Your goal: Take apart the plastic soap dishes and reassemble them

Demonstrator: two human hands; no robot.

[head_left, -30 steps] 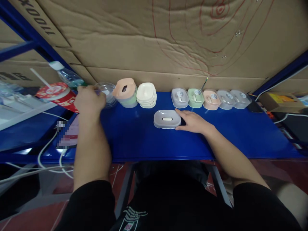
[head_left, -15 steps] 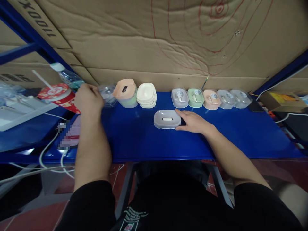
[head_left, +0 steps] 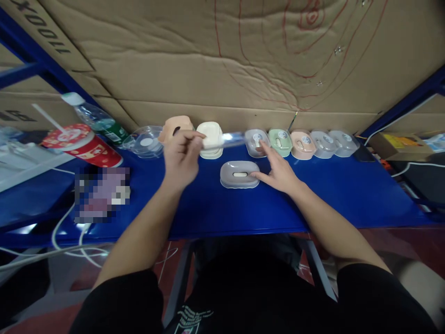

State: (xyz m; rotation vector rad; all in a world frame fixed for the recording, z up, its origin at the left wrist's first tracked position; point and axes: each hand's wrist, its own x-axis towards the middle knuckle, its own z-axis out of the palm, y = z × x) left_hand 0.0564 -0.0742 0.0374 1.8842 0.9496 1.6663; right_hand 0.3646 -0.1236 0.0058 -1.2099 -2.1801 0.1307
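My left hand (head_left: 182, 160) pinches a clear plastic lid (head_left: 231, 140) by its left edge; the lid is held nearly edge-on above the table and is blurred. Just below it on the table sits a grey soap box (head_left: 227, 177) without a cover, a small white bar in its middle. My right hand (head_left: 280, 171) is open at the box's right side, thumb at its rim and fingers raised. Behind the left hand are a stack of peach trays (head_left: 174, 127), partly hidden, and a stack of cream trays (head_left: 209, 130). More clear lids (head_left: 148, 141) lie left of them.
Several lidded soap boxes (head_left: 303, 144) stand in a row at the back right. On the left are a red cup (head_left: 92, 144) with a straw, a plastic bottle (head_left: 100, 121) and white cables (head_left: 66, 225). A cardboard wall (head_left: 167, 69) closes the back of the blue table (head_left: 208, 213).
My left hand has moved right from the clear lids, bringing one lid over toward the grey soap box. My right hand's fingers have lifted and spread beside the box.
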